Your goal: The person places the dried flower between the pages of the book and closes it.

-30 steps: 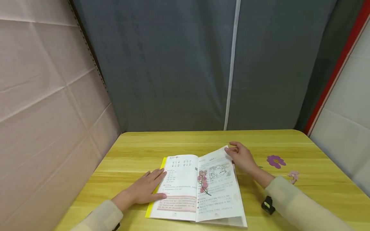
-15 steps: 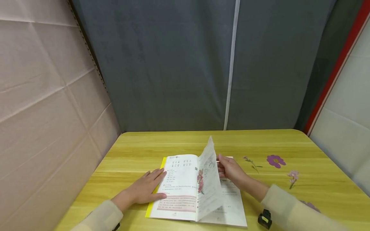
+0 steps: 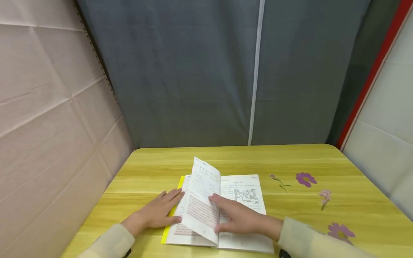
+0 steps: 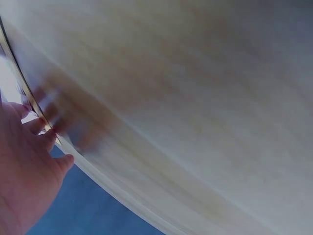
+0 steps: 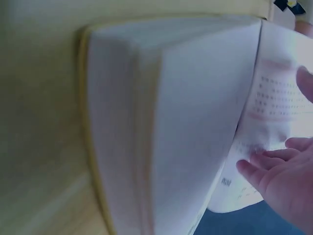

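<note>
An open book (image 3: 238, 240) with a yellow cover edge lies on the table. One page (image 3: 202, 200) slants up over the left side, apart from the pages under it at its outer edge. My right hand (image 3: 240, 216) touches this page near the spine, fingers extended and thumb lower down; the right wrist view shows the fingers (image 5: 252, 174) against the printed page. My left hand (image 3: 158, 211) rests on the book's left margin with fingers straight. In the left wrist view, its fingers (image 4: 46, 139) meet the book's edge. The page hides the pink pressed flower.
To the right on the wooden table (image 3: 155, 161) lie a small stemmed flower (image 3: 281, 183), a purple flower (image 3: 305, 179), a pale pink flower (image 3: 325, 197) and another purple flower (image 3: 341, 231) by the right sleeve. A grey curtain (image 3: 193, 79) hangs behind.
My right hand has lifted the page with the pink pressed flower and swung it leftward past the spine. A new right page with a drawing shows. My left hand has stayed put.
</note>
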The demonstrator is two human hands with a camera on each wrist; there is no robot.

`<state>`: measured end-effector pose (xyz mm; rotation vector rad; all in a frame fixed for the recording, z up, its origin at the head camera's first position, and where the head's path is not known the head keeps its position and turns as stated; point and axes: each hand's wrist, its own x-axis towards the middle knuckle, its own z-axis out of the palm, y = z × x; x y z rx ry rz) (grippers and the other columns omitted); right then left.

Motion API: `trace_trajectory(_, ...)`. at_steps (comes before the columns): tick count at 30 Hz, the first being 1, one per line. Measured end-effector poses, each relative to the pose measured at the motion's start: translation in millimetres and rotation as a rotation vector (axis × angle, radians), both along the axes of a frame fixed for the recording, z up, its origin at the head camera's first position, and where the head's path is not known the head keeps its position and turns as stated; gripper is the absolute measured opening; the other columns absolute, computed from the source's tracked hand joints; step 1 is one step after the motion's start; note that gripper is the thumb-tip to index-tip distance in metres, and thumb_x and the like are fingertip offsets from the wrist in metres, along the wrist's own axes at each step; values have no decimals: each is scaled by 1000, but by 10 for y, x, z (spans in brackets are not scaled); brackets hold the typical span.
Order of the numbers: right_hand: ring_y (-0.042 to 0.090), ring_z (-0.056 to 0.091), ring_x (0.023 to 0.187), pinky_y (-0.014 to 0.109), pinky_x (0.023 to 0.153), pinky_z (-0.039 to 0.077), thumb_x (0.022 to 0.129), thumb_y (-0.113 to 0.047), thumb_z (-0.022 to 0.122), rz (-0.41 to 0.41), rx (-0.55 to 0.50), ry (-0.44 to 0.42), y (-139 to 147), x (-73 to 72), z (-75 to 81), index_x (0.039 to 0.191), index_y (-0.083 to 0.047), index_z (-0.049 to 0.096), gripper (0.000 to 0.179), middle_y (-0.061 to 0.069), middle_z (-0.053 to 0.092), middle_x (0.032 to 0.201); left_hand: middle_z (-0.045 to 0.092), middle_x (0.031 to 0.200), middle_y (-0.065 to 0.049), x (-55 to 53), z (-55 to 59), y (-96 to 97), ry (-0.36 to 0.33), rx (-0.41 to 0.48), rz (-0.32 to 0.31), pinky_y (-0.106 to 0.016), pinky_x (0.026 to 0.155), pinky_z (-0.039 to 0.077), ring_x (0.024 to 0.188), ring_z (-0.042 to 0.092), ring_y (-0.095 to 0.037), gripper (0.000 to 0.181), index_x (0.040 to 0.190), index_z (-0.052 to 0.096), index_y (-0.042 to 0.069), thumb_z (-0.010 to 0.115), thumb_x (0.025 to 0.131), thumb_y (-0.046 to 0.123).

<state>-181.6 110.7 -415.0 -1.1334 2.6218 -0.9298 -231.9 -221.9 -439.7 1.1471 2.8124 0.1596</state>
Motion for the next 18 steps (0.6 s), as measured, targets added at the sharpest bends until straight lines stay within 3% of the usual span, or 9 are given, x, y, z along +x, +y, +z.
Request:
trace_trajectory(4, 31, 18, 145, 46, 113, 25, 89, -58, 58, 74, 138, 83, -59, 49, -55, 156, -10, 20, 90, 16, 16, 159, 17, 160, -12, -20, -32, -48, 3, -9, -7, -57, 112, 17, 144, 17, -35, 65, 155, 22, 6, 35, 104, 45)
trace_trajectory(8, 34, 16, 145, 47, 113, 24, 92, -63, 46, 110, 214, 173, -112, 56, -116, 156, -11, 20, 86, 17, 14, 159, 16, 160, -12, -25, -49, -108, -10, 26, 12, -57, 113, 13, 145, 14, -34, 55, 155, 21, 7, 27, 107, 35)
trace_trajectory(12, 32, 16, 145, 46, 113, 25, 94, -64, 40, 134, 253, 226, -121, 44, -146, 155, -13, 24, 81, 16, 16, 159, 19, 159, -15, -34, -59, -152, 7, 71, 20, -58, 112, 14, 144, 17, -36, 53, 154, 24, 6, 30, 107, 30)
trace_trajectory(18, 31, 16, 145, 44, 113, 25, 96, -63, 38, 166, 280, 232, -113, 17, -149, 154, -14, 29, 76, 16, 17, 159, 22, 158, -16, -44, -57, -180, 48, 140, 55, -55, 113, 16, 144, 20, -34, 53, 153, 25, 3, 37, 105, 19)
